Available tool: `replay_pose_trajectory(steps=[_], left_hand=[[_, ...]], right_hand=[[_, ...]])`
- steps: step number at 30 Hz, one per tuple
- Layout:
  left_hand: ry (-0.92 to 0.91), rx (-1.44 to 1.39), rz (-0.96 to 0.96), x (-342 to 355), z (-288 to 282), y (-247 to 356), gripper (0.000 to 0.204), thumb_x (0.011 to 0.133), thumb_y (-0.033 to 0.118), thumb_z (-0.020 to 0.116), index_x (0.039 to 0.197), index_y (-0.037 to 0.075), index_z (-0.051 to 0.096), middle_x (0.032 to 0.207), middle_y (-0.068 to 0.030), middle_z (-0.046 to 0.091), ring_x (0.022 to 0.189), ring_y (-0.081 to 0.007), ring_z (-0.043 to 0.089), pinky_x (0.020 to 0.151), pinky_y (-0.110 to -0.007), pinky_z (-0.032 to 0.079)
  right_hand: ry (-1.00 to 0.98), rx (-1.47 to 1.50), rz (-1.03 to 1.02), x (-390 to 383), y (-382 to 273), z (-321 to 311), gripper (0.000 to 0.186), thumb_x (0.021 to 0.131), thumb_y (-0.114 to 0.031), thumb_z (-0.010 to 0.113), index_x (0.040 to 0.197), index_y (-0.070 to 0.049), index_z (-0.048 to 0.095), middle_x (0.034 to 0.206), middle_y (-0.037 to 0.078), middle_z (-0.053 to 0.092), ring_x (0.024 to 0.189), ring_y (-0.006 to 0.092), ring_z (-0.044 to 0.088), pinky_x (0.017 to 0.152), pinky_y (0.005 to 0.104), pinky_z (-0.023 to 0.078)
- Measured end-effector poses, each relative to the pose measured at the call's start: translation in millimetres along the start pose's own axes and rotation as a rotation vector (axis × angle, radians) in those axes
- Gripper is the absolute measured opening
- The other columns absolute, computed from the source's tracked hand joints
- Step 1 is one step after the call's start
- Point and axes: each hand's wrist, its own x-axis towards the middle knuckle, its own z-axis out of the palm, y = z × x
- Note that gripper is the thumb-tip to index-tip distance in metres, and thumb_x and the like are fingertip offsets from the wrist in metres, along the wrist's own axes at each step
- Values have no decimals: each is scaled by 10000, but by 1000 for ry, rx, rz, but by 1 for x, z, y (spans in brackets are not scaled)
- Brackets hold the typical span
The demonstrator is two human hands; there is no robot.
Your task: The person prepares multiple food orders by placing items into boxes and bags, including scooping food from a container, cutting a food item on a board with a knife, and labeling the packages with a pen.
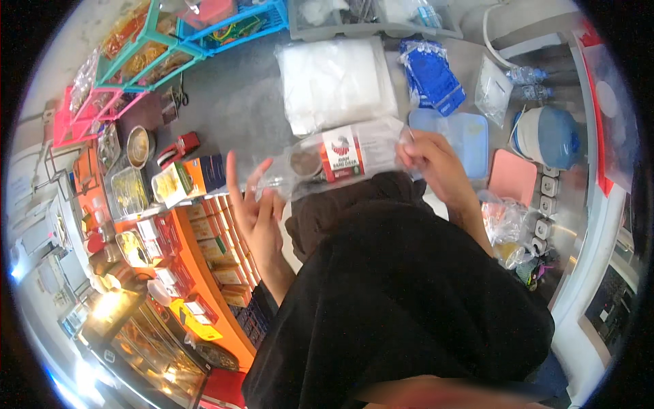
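A clear plastic pouch (375, 146) with a red, white and black label is stretched sideways in front of my dark clothing. A brown round patch shows near its left part; I cannot tell if something is inside. My right hand (436, 160) pinches the pouch's right end between thumb and fingers. At the left end, my left hand (257, 215) has two fingers stretched up, while its thumb and other fingers close on the pouch edge. Just beyond the pouch, a stack of white plastic bags (337, 82) lies on the grey table (235, 82).
Blue packets (432, 75), a light blue tray (470, 140) and a pink board (512, 177) lie to the right, near a large blue water jug (548, 136). At left are coloured baskets (146, 61), a red tape dispenser (178, 148), scissors (181, 92) and an orange counter (204, 286).
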Motion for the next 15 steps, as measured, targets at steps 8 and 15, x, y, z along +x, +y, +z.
replay_pose_trajectory(steps=[8, 15], left_hand=[[13, 242, -103, 35, -28, 5, 589, 964, 68, 445, 1473, 110, 150, 1153, -194, 587, 490, -83, 516, 459, -188, 419], [-7, 403, -324, 64, -28, 16, 466, 944, 96, 493, 1391, 68, 365, 1015, -118, 628, 748, -153, 630, 685, -287, 524]], right_hand=[[-713, -320, 223, 64, -33, -8, 261, 923, -212, 531, 810, -5, 643, 689, 14, 584, 614, 66, 532, 536, 230, 394], [45, -1076, -399, 356, -19, -65, 173, 810, -215, 614, 817, -50, 663, 748, 113, 644, 725, 269, 619, 716, 363, 492]])
